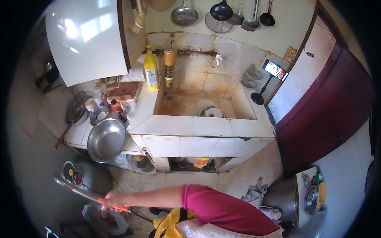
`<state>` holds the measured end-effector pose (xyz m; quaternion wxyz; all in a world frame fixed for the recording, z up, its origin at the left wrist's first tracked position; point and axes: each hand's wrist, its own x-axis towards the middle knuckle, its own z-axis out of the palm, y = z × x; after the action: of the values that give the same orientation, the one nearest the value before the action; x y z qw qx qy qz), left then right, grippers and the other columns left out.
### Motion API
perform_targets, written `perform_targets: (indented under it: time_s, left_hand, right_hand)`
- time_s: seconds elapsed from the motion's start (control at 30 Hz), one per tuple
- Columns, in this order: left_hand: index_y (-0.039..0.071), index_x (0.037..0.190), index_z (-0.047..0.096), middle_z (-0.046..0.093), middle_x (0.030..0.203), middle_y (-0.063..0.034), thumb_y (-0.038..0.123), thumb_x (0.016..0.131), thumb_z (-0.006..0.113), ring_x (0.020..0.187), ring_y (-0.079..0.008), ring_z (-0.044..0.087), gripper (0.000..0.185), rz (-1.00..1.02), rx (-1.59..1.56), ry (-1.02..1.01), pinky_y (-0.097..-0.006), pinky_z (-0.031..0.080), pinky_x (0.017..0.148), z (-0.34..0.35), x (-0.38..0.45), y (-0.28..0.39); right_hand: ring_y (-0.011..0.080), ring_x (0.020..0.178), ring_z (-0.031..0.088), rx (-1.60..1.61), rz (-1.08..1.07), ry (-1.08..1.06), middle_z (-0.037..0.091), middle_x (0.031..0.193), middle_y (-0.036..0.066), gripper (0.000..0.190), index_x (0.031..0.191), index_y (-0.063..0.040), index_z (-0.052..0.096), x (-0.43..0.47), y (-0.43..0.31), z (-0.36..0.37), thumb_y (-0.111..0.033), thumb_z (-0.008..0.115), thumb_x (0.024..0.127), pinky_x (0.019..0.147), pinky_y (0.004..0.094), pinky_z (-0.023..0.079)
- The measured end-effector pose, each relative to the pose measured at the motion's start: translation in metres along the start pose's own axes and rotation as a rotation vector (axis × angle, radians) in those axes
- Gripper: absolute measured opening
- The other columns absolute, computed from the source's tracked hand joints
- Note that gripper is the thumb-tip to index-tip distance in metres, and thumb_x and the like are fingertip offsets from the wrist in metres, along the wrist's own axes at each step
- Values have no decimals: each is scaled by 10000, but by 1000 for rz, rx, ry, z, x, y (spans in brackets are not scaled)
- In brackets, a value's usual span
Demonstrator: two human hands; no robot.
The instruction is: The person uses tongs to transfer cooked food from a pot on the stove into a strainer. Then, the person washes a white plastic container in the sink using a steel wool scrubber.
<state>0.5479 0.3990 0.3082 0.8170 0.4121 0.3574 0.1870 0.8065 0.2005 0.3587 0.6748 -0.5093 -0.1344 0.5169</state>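
Observation:
My right hand, reaching across to the left, grips the orange handle of a long metal wand. The wand's far end points left, over a dark gas cylinder. From the handle end trails a thin dark hose or cord towards the yellow cloth at my body. Below the hand, a clear plastic bag with brownish contents rests low down. My left hand is out of view.
Ahead is a tiled sink with a yellow bottle on its left rim. A steel basin overhangs the left counter. A phone stands on a holder at right. Ladles hang above; a large metal pot sits right.

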Motion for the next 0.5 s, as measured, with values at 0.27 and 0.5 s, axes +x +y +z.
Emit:
perform_targets:
  time_s: [0.27, 0.5]
  left_hand:
    - [21, 1123, 509, 571, 927, -76, 217, 881, 525, 745, -166, 533, 312, -54, -92, -164, -280, 456, 653, 55, 177, 78]
    - [41, 1067, 556, 624, 898, -80, 159, 885, 535, 708, -161, 602, 218, 129, -81, 103, -297, 501, 656, 15, 242, 134]
  right_hand:
    - [132, 488, 498, 238, -184, 317, 535, 621, 44, 304, 767, -58, 604, 181, -83, -73, -258, 786, 629, 411, 271, 402]
    - [134, 458, 469, 252, -112, 588, 502, 599, 29, 349, 772, -54, 575, 363, -175, -146, -307, 776, 639, 389, 293, 389]
